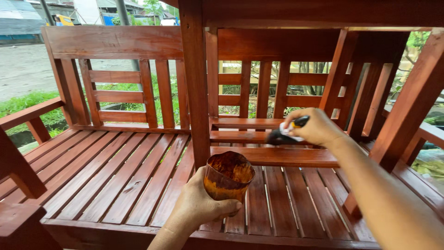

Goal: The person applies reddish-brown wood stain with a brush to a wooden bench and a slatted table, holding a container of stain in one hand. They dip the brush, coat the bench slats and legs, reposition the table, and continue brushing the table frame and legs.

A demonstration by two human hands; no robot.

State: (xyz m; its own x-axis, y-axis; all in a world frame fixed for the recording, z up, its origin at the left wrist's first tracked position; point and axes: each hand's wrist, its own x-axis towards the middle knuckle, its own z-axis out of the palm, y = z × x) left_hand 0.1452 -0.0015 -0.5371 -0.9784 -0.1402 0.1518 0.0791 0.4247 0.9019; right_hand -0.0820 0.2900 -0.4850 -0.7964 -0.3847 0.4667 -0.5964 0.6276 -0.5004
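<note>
Outdoors, red-stained slatted wooden furniture [115, 176] filled the view. At the centre, the left hand [196, 206] was wrapped around a stain-smeared cup [228, 177], fingers closed on its lower wall; its contents were hard to make out. Up and to the right of that grip, the right hand [319, 127] was clenched on a brush [286, 133], probably dark-bristled, its handle mostly hidden in the fist, tip touching a rail [240, 136]. An upright post [196, 83] stood just beyond the cup.

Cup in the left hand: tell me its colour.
The cup is amber-orange, smeared with dark reddish-brown stain; the head view shows it.
</note>
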